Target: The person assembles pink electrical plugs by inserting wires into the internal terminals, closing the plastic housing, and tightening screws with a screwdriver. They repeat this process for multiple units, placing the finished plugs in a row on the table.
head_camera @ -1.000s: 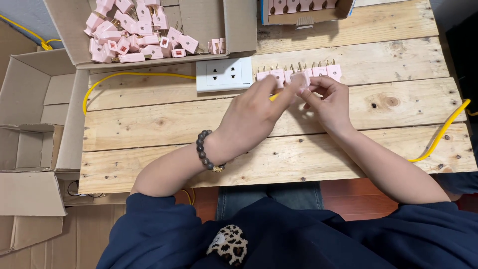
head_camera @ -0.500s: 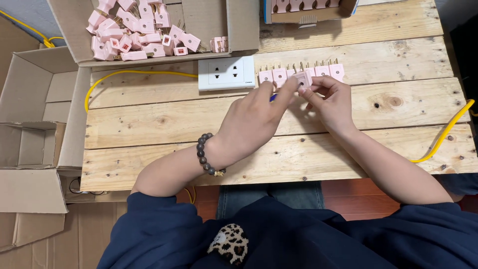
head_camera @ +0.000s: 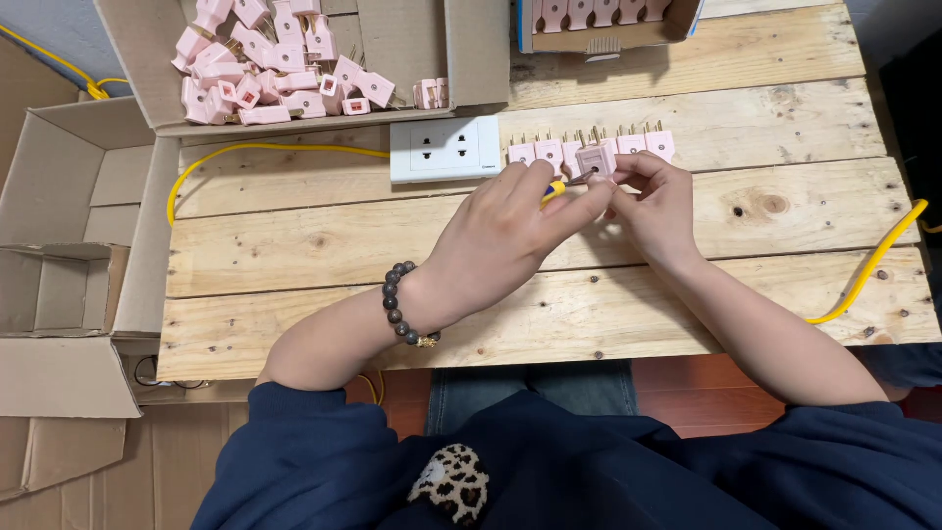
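Screwdriver [head_camera: 557, 186] with a yellow handle is gripped in the left hand [head_camera: 496, 240] and set against a pink plug [head_camera: 595, 160] pinched by the right hand [head_camera: 655, 208] over the wooden table [head_camera: 294, 236].

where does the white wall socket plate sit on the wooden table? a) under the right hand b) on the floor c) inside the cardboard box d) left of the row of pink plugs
d: the white socket plate lies flat on the wooden table, just left of the row of pink plugs, below the cardboard box.
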